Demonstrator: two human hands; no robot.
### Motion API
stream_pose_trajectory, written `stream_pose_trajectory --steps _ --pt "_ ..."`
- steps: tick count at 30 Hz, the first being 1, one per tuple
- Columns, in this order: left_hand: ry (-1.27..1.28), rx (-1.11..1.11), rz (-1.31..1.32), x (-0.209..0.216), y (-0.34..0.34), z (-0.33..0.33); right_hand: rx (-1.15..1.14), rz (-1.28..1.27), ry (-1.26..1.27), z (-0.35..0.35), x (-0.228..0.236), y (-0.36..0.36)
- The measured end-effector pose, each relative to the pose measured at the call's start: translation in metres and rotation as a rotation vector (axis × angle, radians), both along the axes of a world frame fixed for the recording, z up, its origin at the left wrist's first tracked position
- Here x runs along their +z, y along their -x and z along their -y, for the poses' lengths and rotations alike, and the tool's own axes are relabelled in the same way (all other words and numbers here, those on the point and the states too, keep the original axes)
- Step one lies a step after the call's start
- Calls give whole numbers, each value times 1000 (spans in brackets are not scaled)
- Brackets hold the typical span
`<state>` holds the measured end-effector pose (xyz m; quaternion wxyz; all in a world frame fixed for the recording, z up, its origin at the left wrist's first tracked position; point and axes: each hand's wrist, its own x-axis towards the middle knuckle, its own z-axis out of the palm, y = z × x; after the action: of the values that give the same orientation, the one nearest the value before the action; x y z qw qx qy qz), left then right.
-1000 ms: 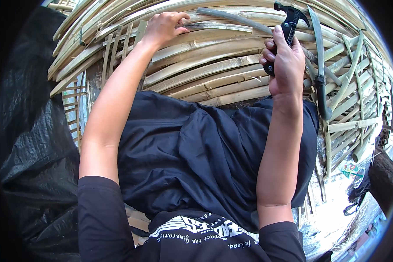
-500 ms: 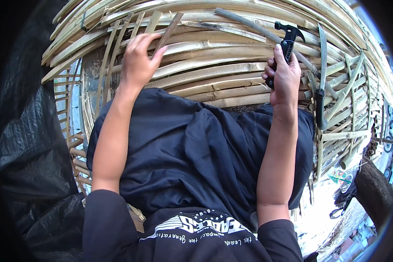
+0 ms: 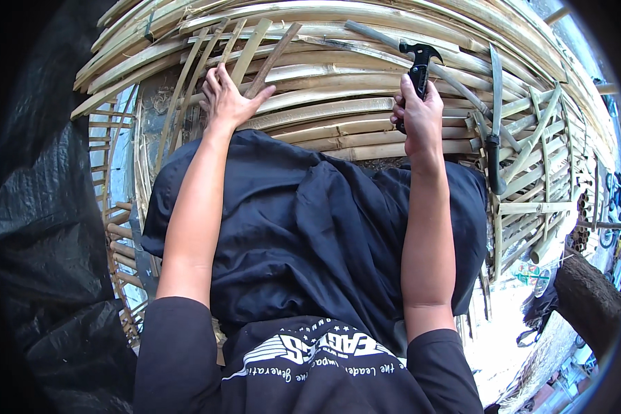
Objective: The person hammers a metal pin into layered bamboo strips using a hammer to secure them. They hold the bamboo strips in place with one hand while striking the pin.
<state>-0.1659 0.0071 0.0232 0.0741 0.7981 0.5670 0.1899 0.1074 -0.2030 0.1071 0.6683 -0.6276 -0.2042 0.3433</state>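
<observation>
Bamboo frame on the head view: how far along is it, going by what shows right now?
Done: many split bamboo slats already lie side by side, curved over the frame. In hand: the left hand rests on loose thin strips, and the right hand grips a black hammer. Left: those strips stick up unfastened; a sickle-like knife lies unused. Whether any fastenings are in cannot be told.

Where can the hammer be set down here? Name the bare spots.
The split bamboo poles between the left hand and right hand lie bare. Beyond the hammer, the upper poles are also free. Crowded: thin slats at the left hand, and the knife with crossed strips on the right.
</observation>
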Motion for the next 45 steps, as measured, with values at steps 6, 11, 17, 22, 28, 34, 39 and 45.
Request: stream_pose_trajectory --steps 6,11,17,22,28,34,39,45 --pt "130 137 -91 -6 4 -1 -40 -38 -8 -1 2 -2" --pt "144 141 -114 -5 2 -1 -4 -25 -15 2 9 -1" --pt "15 102 -112 -4 -2 6 10 2 14 0 4 2" --pt "-374 -458 149 20 -51 21 75 24 73 -1 4 6" --pt "20 -475 767 15 -139 9 76 32 113 -8 -10 14" --pt "341 -493 983 -9 -153 -14 86 51 137 -16 -29 17" --pt "311 -512 1048 -13 -159 -12 80 70 179 -29 -28 21" --pt "385 -477 1057 -12 -159 -12 91 161 84 -75 -29 6"
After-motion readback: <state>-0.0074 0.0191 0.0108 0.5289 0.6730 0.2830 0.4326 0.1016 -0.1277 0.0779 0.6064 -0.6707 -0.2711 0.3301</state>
